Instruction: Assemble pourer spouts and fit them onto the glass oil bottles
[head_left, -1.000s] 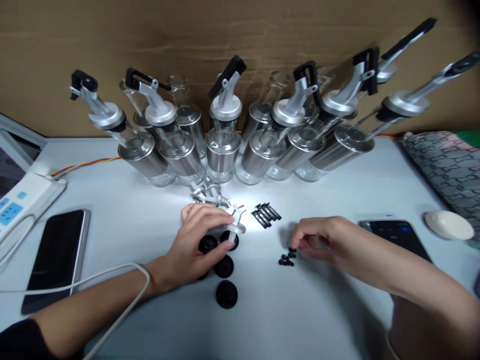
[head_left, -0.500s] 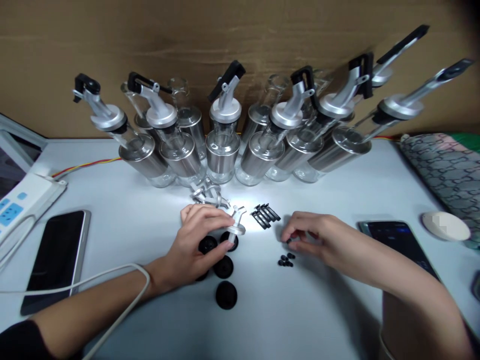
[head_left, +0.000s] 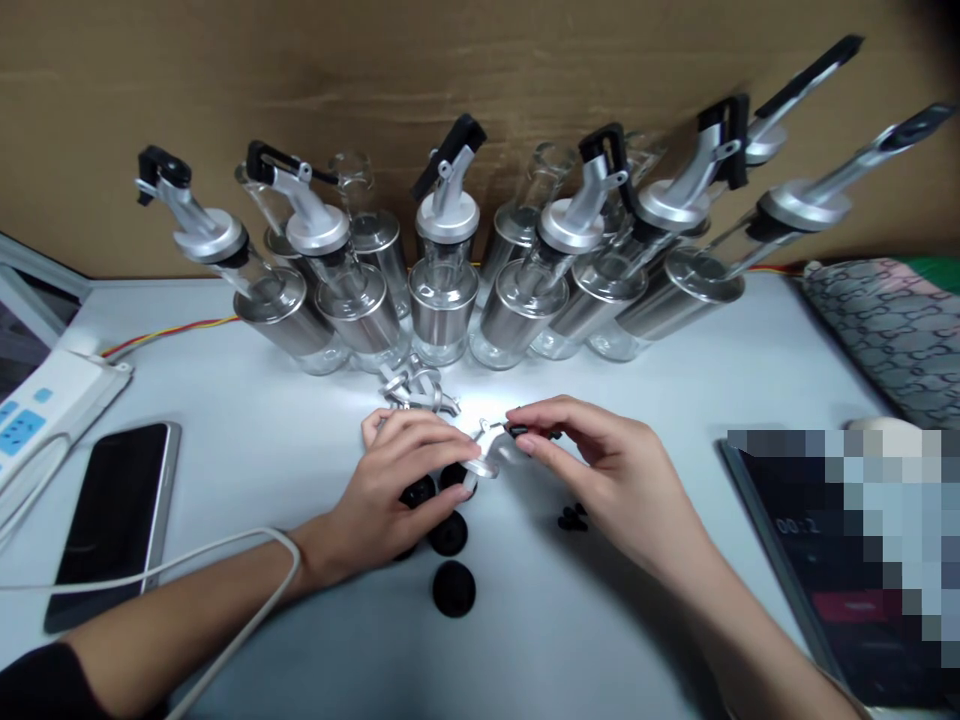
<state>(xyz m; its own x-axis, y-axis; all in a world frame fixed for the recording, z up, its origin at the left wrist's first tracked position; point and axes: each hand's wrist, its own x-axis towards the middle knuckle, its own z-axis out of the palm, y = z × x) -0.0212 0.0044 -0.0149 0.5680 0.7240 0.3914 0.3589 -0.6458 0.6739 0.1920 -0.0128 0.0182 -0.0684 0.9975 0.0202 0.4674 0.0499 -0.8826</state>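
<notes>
My left hand holds a silver pourer spout cap just above the white table, beside several round black stoppers. My right hand pinches a small black piece at the tip of that spout. A little pile of tiny black plugs lies under my right palm. Black lever strips sit behind my right fingers, mostly hidden. More loose silver spouts lie just beyond my left hand.
A row of glass and steel oil bottles with pourer tops stands along the back against brown cardboard. A phone and a power strip lie at the left. A blurred screen is at the right, a patterned cloth beyond it.
My right hand left the pile of tiny black plugs and moved up and left to the spout in my left hand, carrying a small black piece. My left hand stayed put.
</notes>
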